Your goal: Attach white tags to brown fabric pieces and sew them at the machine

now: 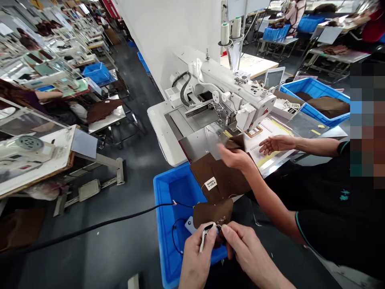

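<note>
As two foreground hands hold one brown piece, one bin sits beneath

a single head view looks forward and down, close above the hands

And here's my small brown piece, matte and plain, with a scatter of pale specks or stitches low on its face toward the right. It's up off the blue bin, tilted, its broad end pointing away from me and its near edge right at my fingertips! My right hand has it pinched at that near edge, the exact grip hidden by thumb and fingers. Over in my left hand, a slim black-and-white item, dark at the top, a pale strip angling down beside the thumb, too covered to identify.
</note>
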{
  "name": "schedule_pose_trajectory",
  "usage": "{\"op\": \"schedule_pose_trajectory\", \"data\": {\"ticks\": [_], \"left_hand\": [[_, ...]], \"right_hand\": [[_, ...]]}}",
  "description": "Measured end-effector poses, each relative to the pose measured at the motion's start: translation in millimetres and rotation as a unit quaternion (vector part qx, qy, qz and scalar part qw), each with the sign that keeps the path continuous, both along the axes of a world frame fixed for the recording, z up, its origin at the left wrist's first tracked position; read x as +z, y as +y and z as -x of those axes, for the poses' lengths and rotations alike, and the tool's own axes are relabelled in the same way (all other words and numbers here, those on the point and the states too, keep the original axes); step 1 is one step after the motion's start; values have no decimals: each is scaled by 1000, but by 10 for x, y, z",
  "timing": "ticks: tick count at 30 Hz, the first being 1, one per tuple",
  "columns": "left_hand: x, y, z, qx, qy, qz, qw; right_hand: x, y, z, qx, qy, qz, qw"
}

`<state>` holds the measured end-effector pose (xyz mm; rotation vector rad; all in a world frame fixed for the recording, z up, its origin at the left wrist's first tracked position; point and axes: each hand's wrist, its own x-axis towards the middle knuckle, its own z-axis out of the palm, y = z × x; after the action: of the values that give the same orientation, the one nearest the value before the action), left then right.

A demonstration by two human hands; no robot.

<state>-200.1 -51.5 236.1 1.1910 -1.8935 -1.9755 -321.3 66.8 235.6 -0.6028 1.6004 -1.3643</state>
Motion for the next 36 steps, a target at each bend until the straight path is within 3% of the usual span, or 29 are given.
{"op": "schedule_pose_trajectory", "data": {"ticks": [10, 16, 23, 28, 36], "left_hand": [[-32, 49, -52, -33, -15, 36, 999], [-162, 74, -94, -57, -1, 149, 987], [-280, 64, -121, -90, 71, 365, 924], [-377, 65, -136, -106, 79, 430, 893], [-374, -7, -98, -136, 83, 512, 844]], "right_hand": [[-25, 17, -2, -3, 12, 1, 1000], [-71, 37, -18, -3, 26, -16, 1000], [-72, 64, -25, 3, 46, -29, 999], [-110, 58, -20, 3, 71, -46, 996], [-207, 45, -21, -1, 111, -52, 992]]}}
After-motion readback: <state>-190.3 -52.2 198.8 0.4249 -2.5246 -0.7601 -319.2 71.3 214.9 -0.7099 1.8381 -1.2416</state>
